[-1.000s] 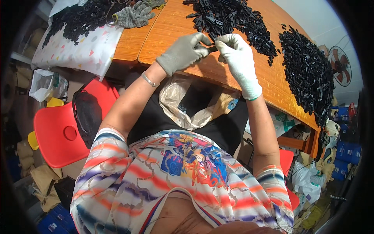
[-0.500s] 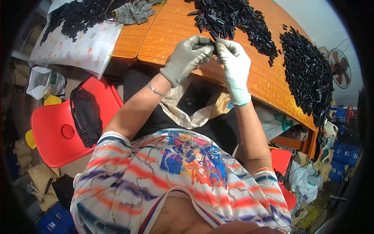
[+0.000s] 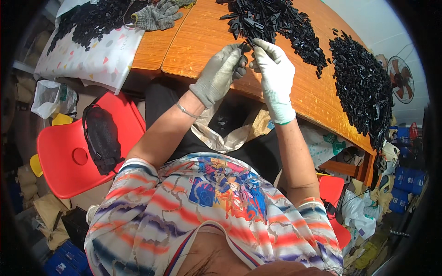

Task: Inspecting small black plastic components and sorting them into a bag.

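Note:
My left hand (image 3: 220,70), in a greyish work glove, pinches a small black plastic piece (image 3: 242,47) above the near edge of the wooden table. Close beside it, my right hand (image 3: 277,69) in a white glove has thumb and forefinger closed on a black plastic piece (image 3: 250,42). The pieces meet or overlap between the fingertips; I cannot tell whether they are joined. Just beyond my hands lies a heap of long black plastic pieces (image 3: 258,20). Below, an opened bag (image 3: 218,139) with a dark inside sits between my legs.
More black pieces form a large pile (image 3: 361,85) on the table's right and another (image 3: 99,20) on a patterned sheet (image 3: 99,62) at far left. Grey gloves (image 3: 157,17) lie nearby. A red chair (image 3: 60,152) bearing a black bag (image 3: 102,138) stands left; a fan (image 3: 400,79) stands far right.
My hands have drawn slightly apart at the fingertips, and the left has turned, so the black pieces between them show more clearly. The heaps look the same.

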